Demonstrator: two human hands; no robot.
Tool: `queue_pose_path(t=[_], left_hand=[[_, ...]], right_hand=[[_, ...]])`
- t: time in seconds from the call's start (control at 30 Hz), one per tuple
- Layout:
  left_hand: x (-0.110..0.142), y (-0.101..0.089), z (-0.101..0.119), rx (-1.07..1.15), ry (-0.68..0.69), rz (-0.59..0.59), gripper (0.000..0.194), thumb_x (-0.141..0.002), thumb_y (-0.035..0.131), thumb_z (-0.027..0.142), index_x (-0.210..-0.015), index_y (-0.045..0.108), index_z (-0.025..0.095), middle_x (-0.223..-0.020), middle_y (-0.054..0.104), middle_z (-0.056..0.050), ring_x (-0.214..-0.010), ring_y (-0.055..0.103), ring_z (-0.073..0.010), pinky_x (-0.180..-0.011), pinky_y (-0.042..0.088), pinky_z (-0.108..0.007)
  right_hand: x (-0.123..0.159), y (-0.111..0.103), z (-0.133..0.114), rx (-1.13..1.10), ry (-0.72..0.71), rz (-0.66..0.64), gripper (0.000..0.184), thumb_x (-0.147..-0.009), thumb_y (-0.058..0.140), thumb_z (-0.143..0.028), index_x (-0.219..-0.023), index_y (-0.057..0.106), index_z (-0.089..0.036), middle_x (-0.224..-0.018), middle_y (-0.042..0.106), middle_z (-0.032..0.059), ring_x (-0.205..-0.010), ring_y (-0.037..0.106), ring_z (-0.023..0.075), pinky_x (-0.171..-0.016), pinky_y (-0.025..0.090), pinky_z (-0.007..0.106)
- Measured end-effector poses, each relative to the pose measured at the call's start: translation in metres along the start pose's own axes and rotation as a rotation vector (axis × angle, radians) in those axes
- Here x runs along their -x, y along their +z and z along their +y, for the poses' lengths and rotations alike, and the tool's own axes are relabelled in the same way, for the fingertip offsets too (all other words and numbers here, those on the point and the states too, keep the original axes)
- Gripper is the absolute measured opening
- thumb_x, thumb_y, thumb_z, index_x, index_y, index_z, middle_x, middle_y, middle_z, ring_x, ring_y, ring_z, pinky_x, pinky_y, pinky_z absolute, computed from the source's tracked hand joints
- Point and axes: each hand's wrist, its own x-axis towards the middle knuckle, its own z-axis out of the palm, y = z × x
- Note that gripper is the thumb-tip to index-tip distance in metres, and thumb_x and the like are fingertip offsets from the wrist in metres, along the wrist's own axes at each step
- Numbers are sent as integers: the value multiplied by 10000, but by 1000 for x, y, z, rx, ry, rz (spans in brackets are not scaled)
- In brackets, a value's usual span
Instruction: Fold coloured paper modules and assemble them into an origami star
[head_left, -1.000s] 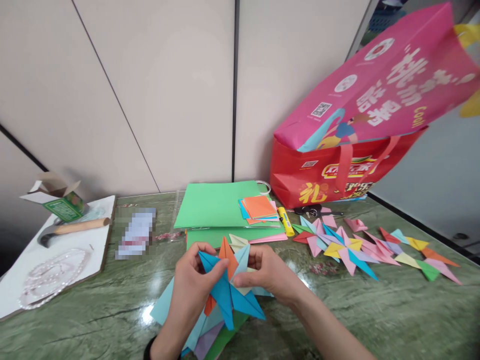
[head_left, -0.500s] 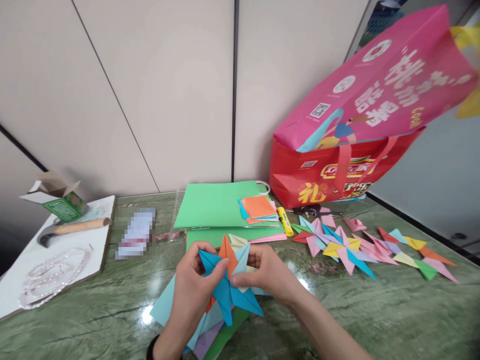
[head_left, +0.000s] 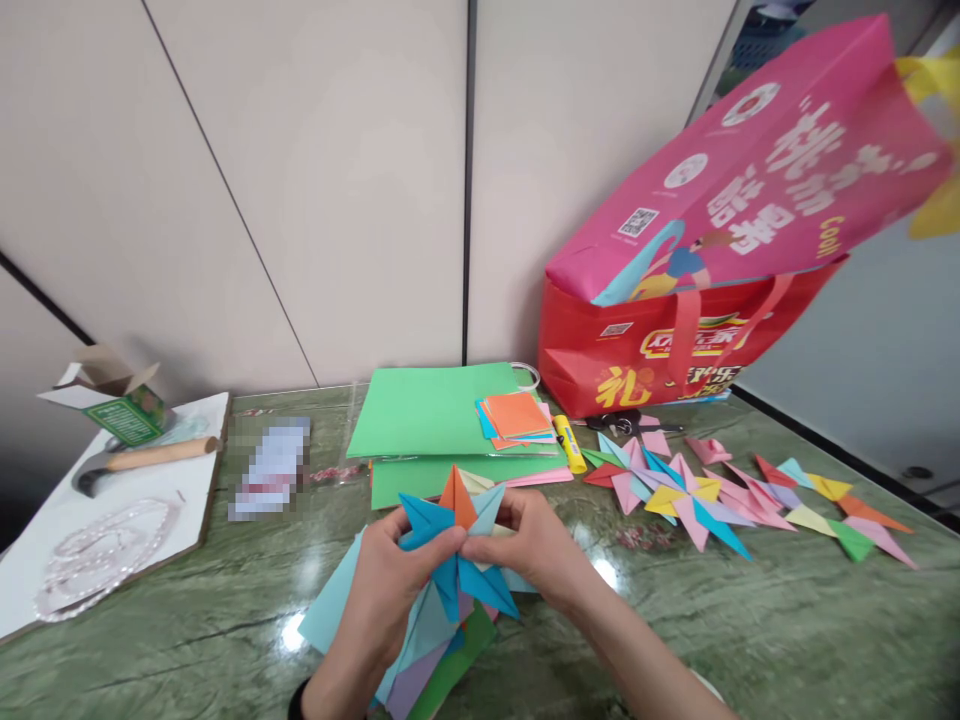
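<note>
Left hand (head_left: pixel 390 575) nearer right hand (head_left: pixel 534 545), both pinching creased paper star (head_left: pixel 459 512)

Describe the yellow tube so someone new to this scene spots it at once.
Find the red bag with the pink bag above it. Just in front of its left end, beside the small paper squares, the yellow tube lies on the green tabletop. It is a short cylinder; the squares are flat and the paper pieces to its right are pointed folds.
</note>
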Motion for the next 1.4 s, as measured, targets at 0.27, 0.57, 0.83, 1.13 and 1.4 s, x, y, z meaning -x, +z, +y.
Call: queue_pose_path(t=[0.27,0.57,0.83,1.13,1.4], left_hand=[[-2,-9,16,-407,183,-121,166,-552,735,217,-662,627,154,-627,659,-5,-583,578,-168,-540,460,-259],[-4,-13,10,-619,245,-207,352,-527,714,139,-848,579,190,-780,624,-16,-836,567,-232,-638,454,-275],[-5,-13,6,-587,216,-214,413,-548,673,113,-940,558,173,-817,603,-14,-725,572,-187,-571,439,-248],[-2,-13,14,-410,140,-259,386,-577,671,118,-950,587,174,-774,655,-11,-672,603,-169,-571,462,-247],[1,-10,20,-255,85,-283,370,-630,705,239,-973,590,163,-747,680,-33,-705,624,-190,-614,471,-267]], right_hand=[[-1,-12,-2,88,70,-35,436,-474,834,-271,-852,648,-160,-788,685,22,-723,619,175,-633,474,266],[-1,-13,-1,101,156,-155,299,-487,823,-328,-626,629,-148,-560,579,-43,-512,478,87,-525,364,219],[-1,-12,1,139,131,-196,341,-447,839,-266,-649,587,-158,-569,533,-65,-531,443,88,-521,323,209],[-2,-8,-1,203,18,-127,337,-497,811,-350,-475,529,-166,-515,480,-51,-519,413,99,-524,322,234],[-3,-10,-2,188,-7,-27,327,-468,822,-279,-667,587,-167,-648,589,-31,-648,535,144,-632,411,258]])
